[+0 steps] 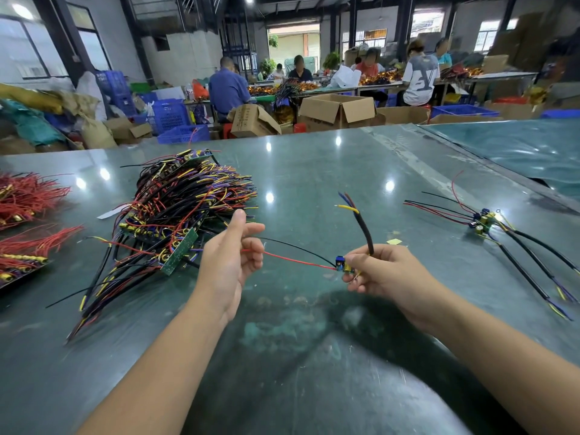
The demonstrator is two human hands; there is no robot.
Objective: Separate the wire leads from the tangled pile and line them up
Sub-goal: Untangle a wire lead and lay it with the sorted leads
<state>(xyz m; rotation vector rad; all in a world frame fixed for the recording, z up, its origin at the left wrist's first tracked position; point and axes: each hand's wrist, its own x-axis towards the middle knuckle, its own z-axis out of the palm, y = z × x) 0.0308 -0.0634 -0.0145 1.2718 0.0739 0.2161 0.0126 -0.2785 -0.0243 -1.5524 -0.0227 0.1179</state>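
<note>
One wire lead (345,266) held above the worktop (314,356), freed of the tangled pile (175,215) | right hand (381,271) grips its board end, left hand (233,254) pinches the red wire taut, apparently to straighten it | lined-up leads (502,233) wait at right, likely its destination

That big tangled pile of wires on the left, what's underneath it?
The tangled pile of black, red, yellow and purple wires rests on the glossy green tabletop. A narrow green circuit board pokes out at its near edge. Whatever lies beneath the middle is covered.
</note>
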